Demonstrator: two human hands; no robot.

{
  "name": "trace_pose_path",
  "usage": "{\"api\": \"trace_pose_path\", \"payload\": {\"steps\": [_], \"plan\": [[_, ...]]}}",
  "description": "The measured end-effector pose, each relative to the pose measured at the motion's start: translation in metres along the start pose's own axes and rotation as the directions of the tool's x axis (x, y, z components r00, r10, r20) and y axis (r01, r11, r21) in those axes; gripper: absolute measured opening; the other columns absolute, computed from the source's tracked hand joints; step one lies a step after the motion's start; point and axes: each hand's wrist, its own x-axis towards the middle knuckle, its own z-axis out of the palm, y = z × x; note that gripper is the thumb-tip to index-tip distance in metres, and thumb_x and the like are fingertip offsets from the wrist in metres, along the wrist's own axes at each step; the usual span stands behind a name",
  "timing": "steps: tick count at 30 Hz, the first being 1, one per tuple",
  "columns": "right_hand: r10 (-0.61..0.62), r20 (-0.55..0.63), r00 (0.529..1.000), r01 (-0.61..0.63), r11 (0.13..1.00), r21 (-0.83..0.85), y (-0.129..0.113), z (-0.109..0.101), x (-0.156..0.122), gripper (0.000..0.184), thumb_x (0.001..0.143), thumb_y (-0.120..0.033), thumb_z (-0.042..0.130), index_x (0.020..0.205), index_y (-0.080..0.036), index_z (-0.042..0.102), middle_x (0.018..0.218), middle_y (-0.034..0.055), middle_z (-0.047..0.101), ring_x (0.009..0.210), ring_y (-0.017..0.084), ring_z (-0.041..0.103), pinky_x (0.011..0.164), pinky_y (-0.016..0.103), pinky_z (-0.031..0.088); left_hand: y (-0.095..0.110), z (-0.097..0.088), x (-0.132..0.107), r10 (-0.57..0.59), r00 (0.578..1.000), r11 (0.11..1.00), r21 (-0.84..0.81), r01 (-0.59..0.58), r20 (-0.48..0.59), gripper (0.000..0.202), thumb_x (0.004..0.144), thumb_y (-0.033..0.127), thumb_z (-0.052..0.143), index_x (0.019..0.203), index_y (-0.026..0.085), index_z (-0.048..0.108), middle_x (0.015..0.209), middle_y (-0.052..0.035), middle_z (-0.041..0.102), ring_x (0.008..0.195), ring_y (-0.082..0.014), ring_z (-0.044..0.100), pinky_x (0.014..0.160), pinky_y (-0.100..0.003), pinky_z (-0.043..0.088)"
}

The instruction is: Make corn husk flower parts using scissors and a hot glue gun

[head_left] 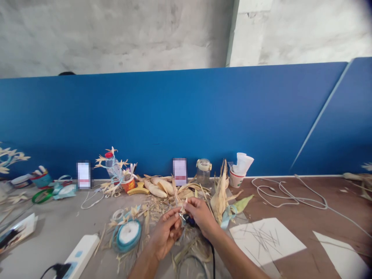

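Fingertips of my left hand (171,229) and my right hand (200,215) come together over the middle of the desk. Between them they pinch a small pale piece of corn husk (183,208). Just below my right fingers is a dark blue tool (190,221) with a metal tip, partly covered by the hand; whether it is gripped I cannot tell. A black cord (214,257) runs beside the right forearm. Husk scraps (193,250) lie under both hands. Left of my left hand is a blue ribbon spool (128,234) with a white centre.
Dried husks (159,186) are piled behind the hands, near a glass jar (204,172) and phone (180,171). An upright husk bundle (221,192) and paper with thin sticks (266,240) are at right. A power strip (83,255) and husk-flower branch (114,172) are left.
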Motion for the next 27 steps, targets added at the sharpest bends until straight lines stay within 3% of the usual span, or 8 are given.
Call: {"api": "trace_pose_path", "payload": {"steps": [27], "plan": [[-0.023, -0.032, 0.999, 0.023, 1.000, -0.018, 0.0089, 0.0040, 0.0002, 0.021, 0.066, -0.032, 0.055, 0.054, -0.020, 0.043, 0.048, -0.0076, 0.037, 0.048, 0.009, 0.031, 0.049, 0.024, 0.024, -0.0022, 0.0041, 0.0005, 0.001, 1.000, 1.000, -0.008, -0.001, -0.031, 0.034, 0.064, 0.033, 0.079, 0.086, 0.015, 0.061, 0.047, 0.0092, 0.048, 0.033, 0.0013, 0.022, 0.041, -0.016, 0.017]]}}
